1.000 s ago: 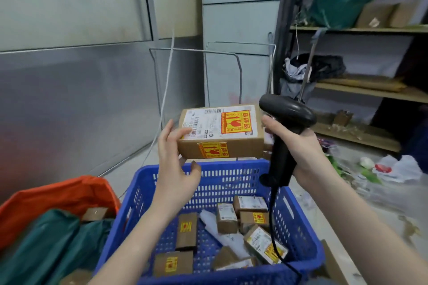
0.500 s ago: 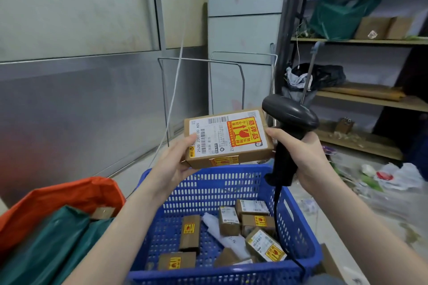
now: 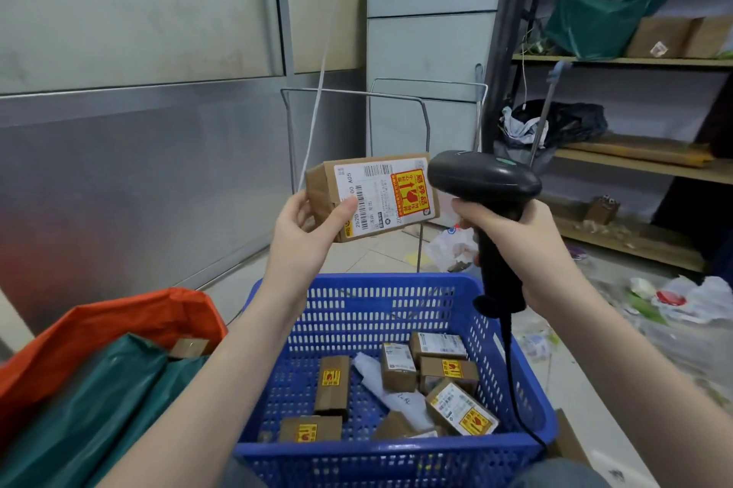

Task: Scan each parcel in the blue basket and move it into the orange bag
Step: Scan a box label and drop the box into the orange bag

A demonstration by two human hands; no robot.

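While the parcel (image 3: 373, 196) has tilted leftward above the blue basket (image 3: 396, 297), left hand (image 3: 307, 228) pinches it; right hand (image 3: 511, 237) grips the scanner (image 3: 482, 180) beside it.

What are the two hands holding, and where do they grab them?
The left hand pinches the cardboard parcel at its left end, thumb on the label. The right hand grips the black scanner around its handle.

Above the perforated blue plastic basket (image 3: 396, 301) is a matt brown cardboard parcel (image 3: 373, 196) with a smooth white paper label, beside it a black matt plastic scanner (image 3: 486, 186), to its left a crinkled orange bag (image 3: 119, 323), behind it dull brushed metal wall panelling (image 3: 139, 154).
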